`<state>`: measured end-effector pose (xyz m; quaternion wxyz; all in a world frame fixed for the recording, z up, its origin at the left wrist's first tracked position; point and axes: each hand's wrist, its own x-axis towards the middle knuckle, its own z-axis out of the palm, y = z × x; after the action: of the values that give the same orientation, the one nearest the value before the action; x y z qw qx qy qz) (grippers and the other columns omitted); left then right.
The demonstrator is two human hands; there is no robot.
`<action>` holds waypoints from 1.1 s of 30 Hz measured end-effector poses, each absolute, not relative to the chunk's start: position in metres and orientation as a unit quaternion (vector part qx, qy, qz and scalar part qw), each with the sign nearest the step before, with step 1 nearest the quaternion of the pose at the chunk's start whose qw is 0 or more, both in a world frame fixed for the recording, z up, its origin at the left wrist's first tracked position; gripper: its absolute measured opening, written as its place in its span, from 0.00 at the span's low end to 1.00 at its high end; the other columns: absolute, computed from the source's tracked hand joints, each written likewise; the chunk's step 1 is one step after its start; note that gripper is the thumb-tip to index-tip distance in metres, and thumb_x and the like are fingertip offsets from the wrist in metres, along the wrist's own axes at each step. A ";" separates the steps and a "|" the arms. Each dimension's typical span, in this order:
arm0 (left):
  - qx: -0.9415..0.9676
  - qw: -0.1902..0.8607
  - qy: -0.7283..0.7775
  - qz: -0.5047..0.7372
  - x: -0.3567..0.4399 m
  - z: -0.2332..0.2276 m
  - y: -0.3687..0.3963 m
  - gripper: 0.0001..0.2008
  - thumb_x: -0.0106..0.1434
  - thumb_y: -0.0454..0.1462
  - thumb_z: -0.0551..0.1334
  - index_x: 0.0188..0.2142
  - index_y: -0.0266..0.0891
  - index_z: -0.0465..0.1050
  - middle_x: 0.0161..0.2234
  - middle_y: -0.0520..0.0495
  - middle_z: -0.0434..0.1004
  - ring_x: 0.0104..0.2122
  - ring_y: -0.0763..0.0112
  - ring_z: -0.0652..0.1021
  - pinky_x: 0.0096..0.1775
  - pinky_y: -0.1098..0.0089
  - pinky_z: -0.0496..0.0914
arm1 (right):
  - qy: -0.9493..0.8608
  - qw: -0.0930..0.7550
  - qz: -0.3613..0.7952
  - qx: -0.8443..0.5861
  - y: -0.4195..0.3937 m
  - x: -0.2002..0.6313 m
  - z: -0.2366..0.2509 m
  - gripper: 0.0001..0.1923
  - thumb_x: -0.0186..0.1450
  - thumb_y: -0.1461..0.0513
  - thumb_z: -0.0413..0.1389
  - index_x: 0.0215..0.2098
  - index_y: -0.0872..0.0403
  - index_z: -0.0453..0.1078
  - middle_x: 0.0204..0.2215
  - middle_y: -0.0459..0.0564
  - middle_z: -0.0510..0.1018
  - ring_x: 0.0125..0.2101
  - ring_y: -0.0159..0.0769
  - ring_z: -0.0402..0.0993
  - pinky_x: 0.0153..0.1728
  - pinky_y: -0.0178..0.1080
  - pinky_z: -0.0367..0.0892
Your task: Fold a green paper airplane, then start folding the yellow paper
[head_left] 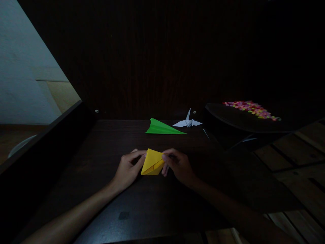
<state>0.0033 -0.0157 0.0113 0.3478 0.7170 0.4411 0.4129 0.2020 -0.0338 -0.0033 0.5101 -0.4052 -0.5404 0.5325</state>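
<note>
A folded piece of yellow paper [152,158] is held between my two hands, low over the dark table. Its layers part slightly along the front fold, and one corner points up and away from me. My left hand [129,168] pinches its left side between thumb and finger. On the other side, my right hand [179,166] grips the right corner, thumb on top and fingers curled beneath. Just beyond lies a green paper plane [162,128], its nose pointing right. Behind that plane's nose sits a white origami crane [188,122].
Dark wood forms the table surface [106,142], with a tall back panel [152,61] and a raised left side [50,142]. To the right, a rounded dark shelf [218,113] carries a heap of small pink, red and yellow pieces [251,107]. Wooden slats [299,152] show below it.
</note>
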 end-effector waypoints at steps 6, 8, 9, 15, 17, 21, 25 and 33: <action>0.642 0.521 0.410 0.386 0.006 0.014 -0.019 0.16 0.67 0.44 0.56 0.46 0.38 0.77 0.41 0.46 0.81 0.40 0.62 0.78 0.41 0.68 0.71 | -0.512 0.509 0.534 -0.440 -0.033 0.203 0.000 0.14 0.61 0.52 0.59 0.33 0.55 0.67 0.11 0.40 0.73 0.10 0.32 0.71 0.11 0.31 0.66; 0.613 0.564 0.390 0.394 0.006 0.014 -0.021 0.18 0.68 0.46 0.54 0.47 0.38 0.76 0.43 0.45 0.80 0.42 0.62 0.78 0.44 0.67 0.71 | -0.507 0.510 0.525 -0.454 -0.034 0.203 0.001 0.14 0.61 0.52 0.59 0.33 0.55 0.67 0.10 0.40 0.72 0.09 0.32 0.70 0.10 0.30 0.65; 0.602 0.579 0.380 0.396 0.006 0.015 -0.022 0.19 0.69 0.46 0.54 0.47 0.38 0.76 0.44 0.45 0.80 0.43 0.61 0.78 0.45 0.66 0.70 | -0.507 0.511 0.520 -0.460 -0.034 0.203 0.001 0.14 0.61 0.52 0.59 0.32 0.55 0.67 0.10 0.40 0.72 0.09 0.32 0.69 0.10 0.30 0.65; 0.593 0.615 0.361 0.373 0.010 0.018 -0.026 0.17 0.60 0.40 0.66 0.47 0.37 0.73 0.43 0.44 0.80 0.42 0.61 0.79 0.42 0.67 0.73 | -0.520 0.521 0.496 -0.461 -0.036 0.202 0.000 0.13 0.60 0.54 0.60 0.33 0.56 0.70 0.11 0.40 0.72 0.10 0.31 0.69 0.11 0.30 0.66; 0.597 0.609 0.361 0.377 0.011 0.019 -0.026 0.17 0.59 0.39 0.66 0.47 0.36 0.73 0.42 0.43 0.80 0.41 0.62 0.79 0.42 0.66 0.73 | -0.520 0.522 0.492 -0.463 -0.037 0.202 0.000 0.12 0.60 0.54 0.60 0.32 0.56 0.70 0.11 0.40 0.72 0.10 0.31 0.69 0.11 0.30 0.66; 0.594 0.598 0.373 0.388 0.012 0.019 -0.026 0.15 0.60 0.39 0.65 0.46 0.35 0.72 0.39 0.42 0.81 0.38 0.63 0.80 0.38 0.66 0.75 | -0.519 0.523 0.499 -0.456 -0.037 0.201 0.000 0.11 0.61 0.54 0.59 0.32 0.55 0.69 0.12 0.40 0.72 0.11 0.31 0.70 0.12 0.31 0.67; 0.589 0.589 0.388 0.395 0.012 0.017 -0.024 0.16 0.60 0.40 0.65 0.46 0.34 0.72 0.37 0.42 0.81 0.34 0.64 0.81 0.31 0.69 0.75 | -0.519 0.524 0.513 -0.439 -0.035 0.201 0.000 0.11 0.62 0.54 0.59 0.33 0.54 0.68 0.13 0.40 0.73 0.12 0.31 0.71 0.13 0.31 0.68; 0.588 0.564 0.367 0.450 0.011 0.017 -0.027 0.25 0.58 0.39 0.68 0.54 0.36 0.68 0.40 0.42 0.81 0.36 0.64 0.81 0.35 0.69 0.77 | -0.464 0.549 0.544 -0.432 -0.031 0.203 0.000 0.14 0.60 0.54 0.61 0.35 0.53 0.64 0.21 0.40 0.73 0.14 0.30 0.73 0.15 0.32 0.72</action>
<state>0.0111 -0.0265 0.0174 0.5635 0.5877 0.3666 0.4501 0.2026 -0.0310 0.0000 0.5492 -0.4320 -0.4641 0.5444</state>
